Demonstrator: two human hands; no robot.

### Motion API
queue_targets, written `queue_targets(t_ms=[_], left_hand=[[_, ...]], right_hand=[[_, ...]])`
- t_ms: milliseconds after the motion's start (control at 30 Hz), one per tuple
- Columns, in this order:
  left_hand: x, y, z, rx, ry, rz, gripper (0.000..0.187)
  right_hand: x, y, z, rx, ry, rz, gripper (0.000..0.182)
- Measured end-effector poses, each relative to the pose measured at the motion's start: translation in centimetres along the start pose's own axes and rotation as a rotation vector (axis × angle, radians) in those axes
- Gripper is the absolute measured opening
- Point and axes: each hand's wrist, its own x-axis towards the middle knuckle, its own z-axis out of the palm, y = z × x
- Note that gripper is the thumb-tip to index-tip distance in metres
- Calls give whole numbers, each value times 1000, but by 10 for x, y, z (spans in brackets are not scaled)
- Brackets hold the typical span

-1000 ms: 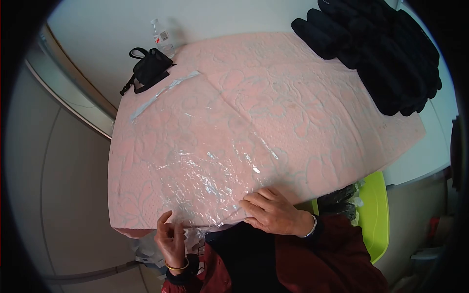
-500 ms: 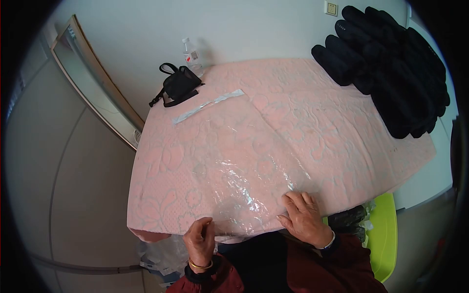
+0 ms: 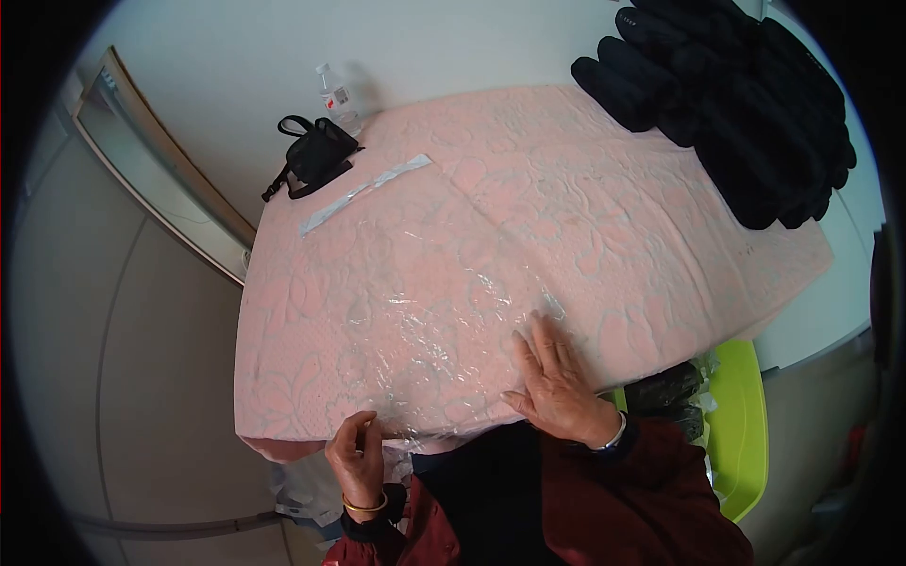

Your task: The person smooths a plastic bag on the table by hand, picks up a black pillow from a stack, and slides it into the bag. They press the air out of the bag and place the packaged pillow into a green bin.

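A clear plastic bag (image 3: 425,307) lies spread on the pink patterned tablecloth (image 3: 642,311), with a white strip (image 3: 363,196) along its far end. My left hand (image 3: 357,460) is closed at the bag's near left corner, thumb and fingers pinched together on its edge. My right hand (image 3: 563,389) rests flat on the bag's right side, fingers stretched out and pointing away from me. Light glints off creases in the film between the two hands.
Black padded items (image 3: 746,104) are piled at the table's far right. A small black pouch (image 3: 318,153) and a plastic bottle (image 3: 337,99) stand at the far left. Below the near edge is a green bin (image 3: 741,434) with dark packets; a framed mirror (image 3: 165,165) leans at left.
My right hand has slid away from me along the bag, and its bent fingers have straightened. The left hand keeps its pinch at the corner. The whole view has shifted slightly.
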Motion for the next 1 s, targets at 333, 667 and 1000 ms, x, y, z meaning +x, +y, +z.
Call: queue_targets(t_ms=[333,667,1000], left_hand=[[-5,-25,-17,93,61,-7,12],[2,-14,-25,249,98,88,15],[-6,-28,-17,125,94,51,18]], right_hand=[[-27,-7,-33,214,22,33,61],[0,13,-33,222,264,-7,41],[-28,17,-40,28,99,-34,36]])
